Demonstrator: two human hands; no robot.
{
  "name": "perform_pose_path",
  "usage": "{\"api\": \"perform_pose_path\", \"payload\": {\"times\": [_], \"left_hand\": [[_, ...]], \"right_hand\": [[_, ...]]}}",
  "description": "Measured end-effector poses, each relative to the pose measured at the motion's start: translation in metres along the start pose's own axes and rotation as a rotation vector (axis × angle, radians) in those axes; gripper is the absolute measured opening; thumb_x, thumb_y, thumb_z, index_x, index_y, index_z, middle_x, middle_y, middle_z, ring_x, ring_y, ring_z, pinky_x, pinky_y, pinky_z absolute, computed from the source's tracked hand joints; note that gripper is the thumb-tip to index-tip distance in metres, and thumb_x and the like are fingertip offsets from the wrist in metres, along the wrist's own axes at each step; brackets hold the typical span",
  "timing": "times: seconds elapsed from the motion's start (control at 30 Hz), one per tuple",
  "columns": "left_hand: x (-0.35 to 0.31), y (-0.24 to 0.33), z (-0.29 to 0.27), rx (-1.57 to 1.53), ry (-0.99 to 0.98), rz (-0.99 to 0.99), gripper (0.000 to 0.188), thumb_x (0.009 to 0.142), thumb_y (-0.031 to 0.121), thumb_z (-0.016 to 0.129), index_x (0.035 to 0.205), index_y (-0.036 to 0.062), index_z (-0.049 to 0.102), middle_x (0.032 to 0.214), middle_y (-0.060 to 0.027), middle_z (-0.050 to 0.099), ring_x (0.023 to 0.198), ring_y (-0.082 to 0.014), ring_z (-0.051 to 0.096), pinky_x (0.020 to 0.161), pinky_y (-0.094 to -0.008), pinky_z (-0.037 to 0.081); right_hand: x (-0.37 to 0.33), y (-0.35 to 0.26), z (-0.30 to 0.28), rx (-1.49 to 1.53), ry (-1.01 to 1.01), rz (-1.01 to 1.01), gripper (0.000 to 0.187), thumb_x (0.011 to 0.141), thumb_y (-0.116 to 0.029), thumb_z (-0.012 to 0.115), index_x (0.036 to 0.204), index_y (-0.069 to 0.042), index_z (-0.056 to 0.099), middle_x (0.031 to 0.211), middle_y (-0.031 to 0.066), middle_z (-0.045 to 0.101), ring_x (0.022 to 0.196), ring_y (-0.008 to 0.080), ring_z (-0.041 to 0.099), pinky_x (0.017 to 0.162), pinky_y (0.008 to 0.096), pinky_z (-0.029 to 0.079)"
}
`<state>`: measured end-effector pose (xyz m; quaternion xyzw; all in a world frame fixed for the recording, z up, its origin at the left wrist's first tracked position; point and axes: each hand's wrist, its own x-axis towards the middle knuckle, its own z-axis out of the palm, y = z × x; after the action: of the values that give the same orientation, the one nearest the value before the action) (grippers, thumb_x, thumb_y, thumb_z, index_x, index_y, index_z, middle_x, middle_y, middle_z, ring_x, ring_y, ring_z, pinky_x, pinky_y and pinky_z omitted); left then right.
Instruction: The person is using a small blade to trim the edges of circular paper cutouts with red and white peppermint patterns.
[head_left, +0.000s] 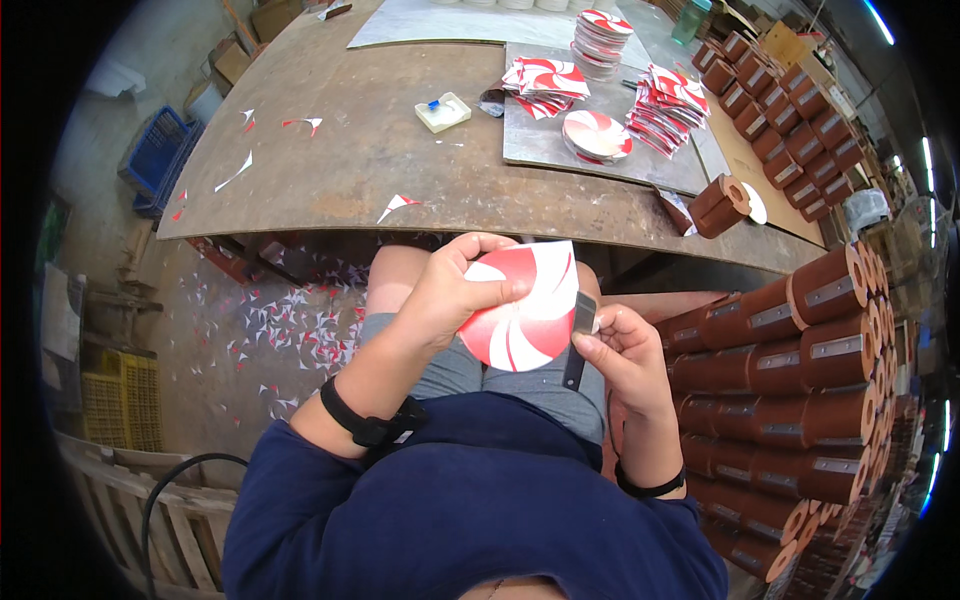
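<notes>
My left hand grips a red-and-white swirl-patterned card over my lap, thumb on its printed face. The card is round along its lower side and keeps a pointed corner at the upper right. In my right hand, a flat dark blade-like strip with a small hole in its lower end is pinched between thumb and fingers. It stands upright against the card's right edge; whether it cuts into the card cannot be made out.
Ahead is a wooden table bearing stacked square swirl cards, round ones and a whitish block. Brown cylinders are piled at my right. Red and white offcuts litter the floor at left.
</notes>
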<state>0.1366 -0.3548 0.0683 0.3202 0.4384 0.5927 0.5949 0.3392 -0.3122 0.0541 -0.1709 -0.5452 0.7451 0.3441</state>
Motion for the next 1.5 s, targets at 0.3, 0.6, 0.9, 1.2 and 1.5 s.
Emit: {"api": "perform_pose_path", "payload": {"times": [0.3, 0.6, 0.9, 1.2, 1.5], "left_hand": [[-0.004, -0.016, -0.002, -0.558, 0.031, -0.043, 0.033, 0.075, -0.002, 0.053, 0.107, -0.0012, 0.042, 0.102, -0.0139, 0.052, 0.094, -0.0204, 0.054, 0.082, -0.0347, 0.045], [0.002, -0.014, -0.006, -0.864, -0.094, -0.124, 0.044, 0.084, 0.018, 0.045, 0.123, 0.005, 0.028, 0.123, -0.0134, 0.038, 0.111, -0.0267, 0.041, 0.091, -0.0422, 0.038], [-0.005, -0.005, 0.003, -0.778, -0.146, -0.193, 0.047, 0.076, 0.001, 0.048, 0.12, -0.0055, 0.031, 0.118, -0.0183, 0.042, 0.108, -0.0255, 0.045, 0.093, -0.0347, 0.037], [-0.013, 0.005, 0.016, -0.885, -0.121, -0.255, 0.042, 0.077, 0.003, 0.049, 0.115, -0.0071, 0.034, 0.104, -0.0185, 0.052, 0.09, -0.0218, 0.057, 0.071, -0.0259, 0.053], [-0.015, 0.007, 0.018, -0.909, -0.12, -0.27, 0.04, 0.079, 0.003, 0.048, 0.114, -0.0073, 0.034, 0.103, -0.0188, 0.052, 0.089, -0.0215, 0.058, 0.07, -0.0267, 0.053]], "right_hand": [[0.01, 0.008, 0.005, 0.048, 0.24, -0.061, 0.007, 0.081, 0.0, 0.05, 0.088, -0.001, 0.048, 0.086, 0.0055, 0.056, 0.076, 0.0076, 0.052, 0.067, 0.0218, 0.044], [0.006, 0.007, -0.023, 0.534, 0.383, 0.106, 0.01, 0.086, -0.015, 0.045, 0.088, -0.007, 0.049, 0.072, 0.0035, 0.053, 0.061, 0.0123, 0.051, 0.061, 0.03, 0.048], [0.012, -0.002, 0.006, 0.213, 0.477, -0.138, 0.023, 0.079, 0.0, 0.05, 0.102, -0.002, 0.05, 0.083, 0.0073, 0.054, 0.07, 0.0142, 0.053, 0.065, 0.027, 0.047], [0.027, -0.02, 0.022, -1.215, 0.308, -1.099, 0.033, 0.051, 0.005, 0.06, 0.083, -0.001, 0.061, 0.084, 0.007, 0.052, 0.072, 0.0211, 0.05, 0.06, 0.0275, 0.043], [0.03, -0.03, 0.021, -1.316, 0.257, -1.178, 0.031, 0.049, -0.001, 0.059, 0.08, 0.001, 0.061, 0.078, 0.0058, 0.053, 0.07, 0.0202, 0.05, 0.063, 0.0329, 0.045]]}}
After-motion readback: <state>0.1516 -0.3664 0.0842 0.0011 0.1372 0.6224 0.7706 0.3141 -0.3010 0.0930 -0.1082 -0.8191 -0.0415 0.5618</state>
